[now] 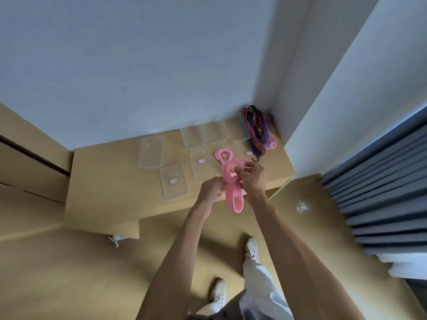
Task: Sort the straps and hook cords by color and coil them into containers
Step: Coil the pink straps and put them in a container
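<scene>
A pink strap (232, 185) is held above the front right of the wooden table (111, 179). My left hand (211, 189) grips its lower part and my right hand (251, 177) pinches the coiled upper part; a loop hangs down between them. A coiled pink strap (223, 154) lies in a clear container behind my hands. A pile of red, dark blue and purple straps and cords (257, 129) leans in the back right corner, with a pink coil (272, 143) at its foot and a black hook at its front.
Several clear plastic containers (151, 151) and flat lids (173, 181) with small labels lie across the table. White walls close the back and right. A blue curtain (379, 181) hangs at the right. The wooden floor and my white shoes are below.
</scene>
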